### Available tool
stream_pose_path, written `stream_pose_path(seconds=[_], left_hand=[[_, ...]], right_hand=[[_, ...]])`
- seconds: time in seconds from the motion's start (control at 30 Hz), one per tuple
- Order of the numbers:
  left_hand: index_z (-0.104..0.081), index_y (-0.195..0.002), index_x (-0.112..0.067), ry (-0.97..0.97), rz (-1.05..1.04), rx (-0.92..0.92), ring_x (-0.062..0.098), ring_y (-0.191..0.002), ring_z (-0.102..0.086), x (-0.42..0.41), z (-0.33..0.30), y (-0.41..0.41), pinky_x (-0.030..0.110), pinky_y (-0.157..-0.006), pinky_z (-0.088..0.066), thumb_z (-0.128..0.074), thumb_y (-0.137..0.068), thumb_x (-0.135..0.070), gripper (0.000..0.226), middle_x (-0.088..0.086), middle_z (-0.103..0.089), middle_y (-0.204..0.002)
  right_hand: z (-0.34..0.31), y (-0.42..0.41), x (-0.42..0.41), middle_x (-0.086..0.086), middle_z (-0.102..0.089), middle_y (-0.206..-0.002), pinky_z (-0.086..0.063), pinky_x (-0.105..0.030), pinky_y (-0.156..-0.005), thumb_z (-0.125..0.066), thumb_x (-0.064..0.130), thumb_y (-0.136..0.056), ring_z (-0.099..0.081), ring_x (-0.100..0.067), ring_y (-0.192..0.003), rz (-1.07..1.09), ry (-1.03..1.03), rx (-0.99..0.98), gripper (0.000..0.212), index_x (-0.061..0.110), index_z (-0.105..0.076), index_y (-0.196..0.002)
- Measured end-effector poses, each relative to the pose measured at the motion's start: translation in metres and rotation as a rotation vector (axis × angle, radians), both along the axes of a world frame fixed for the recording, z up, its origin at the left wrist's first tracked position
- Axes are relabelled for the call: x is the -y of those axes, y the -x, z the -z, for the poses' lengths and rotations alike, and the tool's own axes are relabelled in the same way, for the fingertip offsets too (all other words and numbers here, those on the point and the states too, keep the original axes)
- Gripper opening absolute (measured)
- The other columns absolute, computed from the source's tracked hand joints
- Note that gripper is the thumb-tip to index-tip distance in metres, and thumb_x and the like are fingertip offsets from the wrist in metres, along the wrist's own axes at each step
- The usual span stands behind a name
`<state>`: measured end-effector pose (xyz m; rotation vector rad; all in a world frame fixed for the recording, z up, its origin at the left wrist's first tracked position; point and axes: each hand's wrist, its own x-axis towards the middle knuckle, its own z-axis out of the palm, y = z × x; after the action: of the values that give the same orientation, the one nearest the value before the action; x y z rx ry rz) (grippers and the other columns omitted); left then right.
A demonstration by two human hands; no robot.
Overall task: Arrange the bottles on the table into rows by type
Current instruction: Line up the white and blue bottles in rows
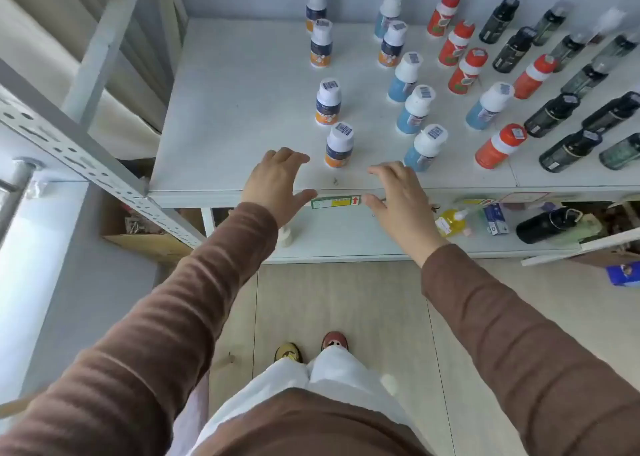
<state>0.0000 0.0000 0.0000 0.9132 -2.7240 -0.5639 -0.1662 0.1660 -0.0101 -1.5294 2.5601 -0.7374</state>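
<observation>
White worktop (242, 116) is carrying upright bottles standing in loose rows. At the left, the orange-banded bottles (328, 101) are lining up front to back, the nearest one (339, 150) sitting just beyond the left hand (277, 182), which is hovering over the front edge, fingers spread, holding nothing. The right hand (396, 192) is hanging likewise, spread wide and empty, just beside the nearest blue bottle (425, 148). Further right, red bottles (467, 71) are standing, then dark bottles (552, 114) crowding the far right.
</observation>
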Motion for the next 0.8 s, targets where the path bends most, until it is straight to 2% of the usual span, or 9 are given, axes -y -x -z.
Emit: stream_pose_path(seconds=[0.13,0.27,0.57,0.8], left_hand=[[-0.049,-0.131,-0.016,0.054,0.036,0.069,0.029,-0.115,-0.045,0.003,0.031,0.007,0.038,-0.098,-0.041,-0.069,-0.076,-0.044,0.065,0.005,-0.052,-0.128],[-0.05,-0.131,-0.016,0.146,0.042,0.014,0.03,-0.119,-0.043,0.004,0.06,0.011,0.039,-0.098,-0.041,-0.07,-0.072,-0.049,0.07,0.002,-0.051,-0.133],[-0.052,-0.129,-0.017,0.27,0.007,-0.112,0.028,-0.116,-0.045,0.007,0.085,0.014,0.035,-0.098,-0.04,-0.062,-0.074,-0.053,0.066,-0.002,-0.054,-0.13],[-0.049,-0.132,-0.018,0.205,0.006,-0.024,0.028,-0.12,-0.043,0.002,0.072,0.012,0.036,-0.099,-0.039,-0.06,-0.077,-0.049,0.064,0.0,-0.051,-0.134]], right_hand=[[0.034,0.004,0.011,-0.011,-0.053,-0.127,-0.042,-0.04,-0.098,-0.074,0.023,-0.082,-0.048,-0.031,-0.113,-0.017,-0.052,-0.103,0.052,0.008,-0.054,-0.128],[0.063,0.006,0.016,-0.006,-0.049,-0.137,-0.037,-0.037,-0.103,-0.075,0.033,-0.078,-0.043,-0.028,-0.122,-0.011,-0.065,-0.229,0.068,0.012,-0.047,-0.136],[0.085,0.012,0.017,0.002,-0.048,-0.139,-0.035,-0.034,-0.101,-0.07,0.039,-0.082,-0.04,-0.021,-0.121,0.027,0.047,-0.284,0.063,0.019,-0.047,-0.137],[0.075,0.01,0.015,0.001,-0.047,-0.14,-0.035,-0.034,-0.102,-0.069,0.034,-0.083,-0.04,-0.023,-0.122,0.006,0.009,-0.205,0.061,0.017,-0.047,-0.138]])
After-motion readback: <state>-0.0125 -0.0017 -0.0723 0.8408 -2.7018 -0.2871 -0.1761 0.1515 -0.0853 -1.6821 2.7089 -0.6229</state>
